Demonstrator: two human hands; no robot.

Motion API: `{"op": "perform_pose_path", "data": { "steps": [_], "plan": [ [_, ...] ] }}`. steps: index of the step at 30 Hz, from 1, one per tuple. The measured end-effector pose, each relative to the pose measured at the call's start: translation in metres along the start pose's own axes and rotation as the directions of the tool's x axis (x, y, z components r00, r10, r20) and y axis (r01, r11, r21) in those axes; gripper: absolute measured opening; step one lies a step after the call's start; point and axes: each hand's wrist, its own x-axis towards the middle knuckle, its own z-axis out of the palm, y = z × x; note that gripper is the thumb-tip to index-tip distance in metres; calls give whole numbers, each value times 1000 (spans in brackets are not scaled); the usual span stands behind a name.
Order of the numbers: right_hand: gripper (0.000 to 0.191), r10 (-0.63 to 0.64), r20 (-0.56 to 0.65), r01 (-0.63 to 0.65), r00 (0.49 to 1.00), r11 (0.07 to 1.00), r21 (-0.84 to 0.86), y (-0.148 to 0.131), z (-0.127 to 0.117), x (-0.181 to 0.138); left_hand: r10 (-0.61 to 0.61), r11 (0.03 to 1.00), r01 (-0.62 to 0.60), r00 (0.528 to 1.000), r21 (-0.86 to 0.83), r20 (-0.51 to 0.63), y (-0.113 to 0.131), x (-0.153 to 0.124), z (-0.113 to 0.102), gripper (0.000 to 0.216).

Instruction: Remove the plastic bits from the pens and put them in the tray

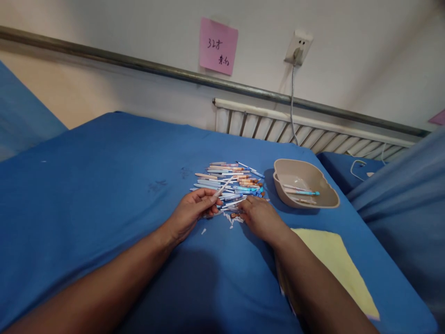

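A pile of several pens, white, blue and orange, lies on the blue cloth. My left hand sits at the pile's near left edge, fingers closed round a white pen that slants up to the right. My right hand rests palm down at the pile's near right edge, fingers curled among small white caps; what it holds, if anything, is hidden. A beige dish to the right holds a few pens.
A yellow cloth lies under my right forearm. A white radiator runs along the wall behind. A wall socket with a cable and a pink note hang above. More blue fabric rises at the right.
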Motion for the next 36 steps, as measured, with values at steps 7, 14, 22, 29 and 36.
{"op": "perform_pose_path", "data": {
  "steps": [7, 14, 22, 29, 36],
  "plan": [
    [8, 15, -121, -4, 993, 996, 92, 6, 5, 1, 6, 1000, -5, 1000, 26, -21, 1, 0, 1, 27],
    [15, 337, -339, 35, 878, 662, 749, 21, 18, 11, -12, 991, 19, 999, 130, -52, 2, -2, 2, 34],
    [24, 521, -242, 197, 818, 141, 970, 30, 10, 11, 72, 953, -54, 996, 298, -49, 1, -3, 4, 35],
    [22, 486, -236, 174, 841, 171, 970, 30, 13, 11, 105, 894, -99, 994, 438, 9, 0, -2, 2, 32],
    [24, 531, -265, 153, 805, 245, 957, 30, 9, 9, 137, 885, -118, 991, 451, -9, 1, -4, 2, 30]
  ]
}}
